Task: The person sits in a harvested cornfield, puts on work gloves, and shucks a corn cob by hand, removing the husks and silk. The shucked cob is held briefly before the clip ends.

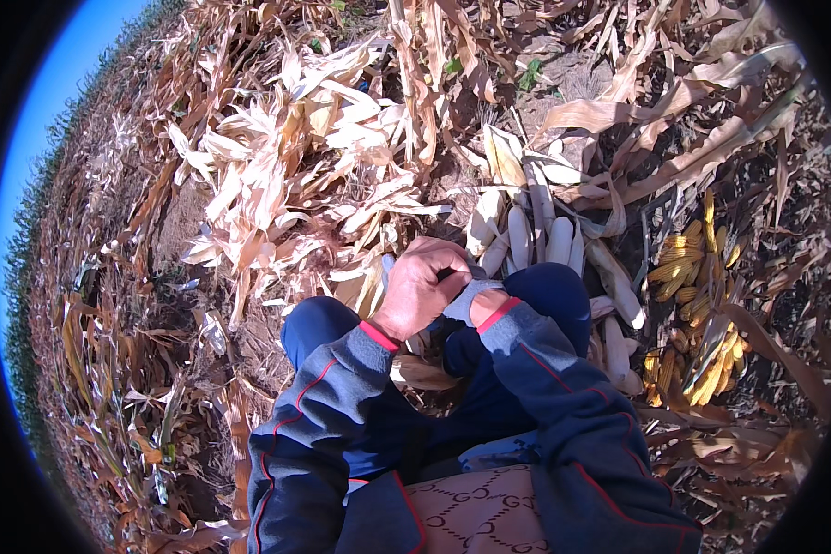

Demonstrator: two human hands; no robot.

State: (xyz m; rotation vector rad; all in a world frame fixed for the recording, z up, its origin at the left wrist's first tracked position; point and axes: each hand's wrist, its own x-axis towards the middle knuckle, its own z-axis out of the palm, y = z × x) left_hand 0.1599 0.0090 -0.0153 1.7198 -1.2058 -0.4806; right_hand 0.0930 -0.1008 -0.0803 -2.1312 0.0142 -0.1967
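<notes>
My left hand [422,282] is bare and curled, its thumb and forefinger bent together against my right hand. A grey glove covers my right hand [469,296], with bare skin showing at the wrist. The two hands meet between my knees; what lies inside their fingers is hidden. A small grey-blue piece [388,263] shows beside the left knuckles, and I cannot tell what it belongs to. Just beyond the right hand lie several corn ears in pale husks [519,239]. Another husk-covered piece [422,374] rests between my legs.
Stripped husks [270,173] form a loose pile ahead and to the left. At the right, bare yellow corn ears [720,367] lie heaped among dry leaves. Dry corn stalks [415,76] and long leaves [699,152] litter the soil. Standing plants [21,291] line the far left.
</notes>
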